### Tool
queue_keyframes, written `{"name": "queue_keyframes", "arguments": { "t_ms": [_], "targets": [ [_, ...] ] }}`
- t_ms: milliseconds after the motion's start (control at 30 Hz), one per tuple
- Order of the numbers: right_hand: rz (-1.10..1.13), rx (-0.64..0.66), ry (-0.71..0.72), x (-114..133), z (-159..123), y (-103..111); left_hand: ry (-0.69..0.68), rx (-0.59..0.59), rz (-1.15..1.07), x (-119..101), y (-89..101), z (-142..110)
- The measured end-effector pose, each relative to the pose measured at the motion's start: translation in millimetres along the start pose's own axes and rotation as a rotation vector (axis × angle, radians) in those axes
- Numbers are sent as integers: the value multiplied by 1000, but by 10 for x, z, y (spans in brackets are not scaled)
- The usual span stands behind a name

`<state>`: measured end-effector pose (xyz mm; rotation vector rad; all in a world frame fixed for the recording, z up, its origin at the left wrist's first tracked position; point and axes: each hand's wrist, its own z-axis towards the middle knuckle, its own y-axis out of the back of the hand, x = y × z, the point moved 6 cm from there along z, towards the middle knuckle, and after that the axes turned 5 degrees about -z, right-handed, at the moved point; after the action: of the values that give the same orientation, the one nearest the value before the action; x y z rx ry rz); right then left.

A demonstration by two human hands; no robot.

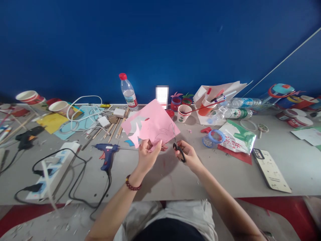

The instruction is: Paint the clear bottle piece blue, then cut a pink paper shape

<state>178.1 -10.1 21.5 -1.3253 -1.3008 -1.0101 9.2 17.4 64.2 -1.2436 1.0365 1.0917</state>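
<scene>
My left hand, with a beaded bracelet at the wrist, pinches the lower edge of a pink sheet of paper. Curved leaf-like pencil lines show on the sheet's right part, and its left side has a jagged cut edge. In my right hand are black-handled scissors, fingers through the loops. Their blades point up and away, at the sheet's right edge; whether they are biting into the paper I cannot tell. A blue glue gun lies left of my left hand.
A white power strip with black cables sits at the left. Behind the paper stand a bottle with a red cap and a paper cup. To the right are a tape roll, a plastic packet and a phone.
</scene>
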Motion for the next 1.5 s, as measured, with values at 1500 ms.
{"name": "queue_keyframes", "arguments": {
  "t_ms": [1500],
  "targets": [
    [16,12,41,-18,-11,23,47,49,13,36,-17,-32]
  ]
}}
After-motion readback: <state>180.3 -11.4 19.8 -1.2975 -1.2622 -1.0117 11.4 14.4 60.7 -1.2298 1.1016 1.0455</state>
